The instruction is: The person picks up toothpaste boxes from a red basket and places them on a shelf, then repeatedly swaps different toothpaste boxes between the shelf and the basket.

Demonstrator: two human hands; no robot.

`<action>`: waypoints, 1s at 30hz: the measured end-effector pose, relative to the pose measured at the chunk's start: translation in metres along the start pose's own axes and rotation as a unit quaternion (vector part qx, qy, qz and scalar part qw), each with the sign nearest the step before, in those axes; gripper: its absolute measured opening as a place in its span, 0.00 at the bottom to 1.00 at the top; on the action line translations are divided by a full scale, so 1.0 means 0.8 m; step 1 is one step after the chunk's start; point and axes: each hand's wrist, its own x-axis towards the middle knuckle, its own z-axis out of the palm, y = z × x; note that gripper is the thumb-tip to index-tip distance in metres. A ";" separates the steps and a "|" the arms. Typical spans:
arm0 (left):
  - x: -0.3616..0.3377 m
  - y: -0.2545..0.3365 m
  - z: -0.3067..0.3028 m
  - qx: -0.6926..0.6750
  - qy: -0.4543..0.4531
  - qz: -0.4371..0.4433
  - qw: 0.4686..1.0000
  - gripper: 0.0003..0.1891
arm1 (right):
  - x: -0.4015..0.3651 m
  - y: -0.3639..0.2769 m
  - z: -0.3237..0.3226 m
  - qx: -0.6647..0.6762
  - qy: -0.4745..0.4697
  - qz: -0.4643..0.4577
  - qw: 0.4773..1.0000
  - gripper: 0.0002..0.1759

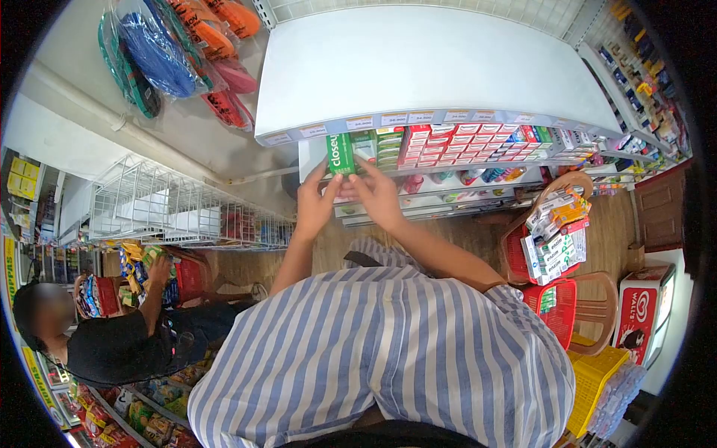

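Note:
A green toothpaste box (340,151) lettered "closeu…" stands tilted at the left end of a shelf, just under the price-tag strip. My left hand (317,196) grips its left side and lower end, thumb on the front. From the right, my right hand (373,196) closes on the box's lower end, its fingertips near my left thumb. Right of it, green boxes (388,147) stand on the same shelf, followed by stacked red and white boxes (455,145).
A white upper shelf (441,67) overhangs the boxes. Right of me, a red basket (515,254) holds enzim boxes (553,250) on a brown chair. A wire rack (164,205) stands left. A person in black (112,347) handles packets there. Bagged sandals (157,52) hang upper left.

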 end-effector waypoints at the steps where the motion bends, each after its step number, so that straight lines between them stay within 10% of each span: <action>1: 0.000 0.000 0.001 0.000 0.000 0.000 1.000 0.25 | 0.000 0.000 0.000 0.002 -0.001 0.000 1.000 0.28; 30: 0.005 0.004 0.014 0.129 0.096 0.008 0.987 0.19 | 0.015 -0.019 -0.005 -0.018 0.001 0.044 0.999 0.28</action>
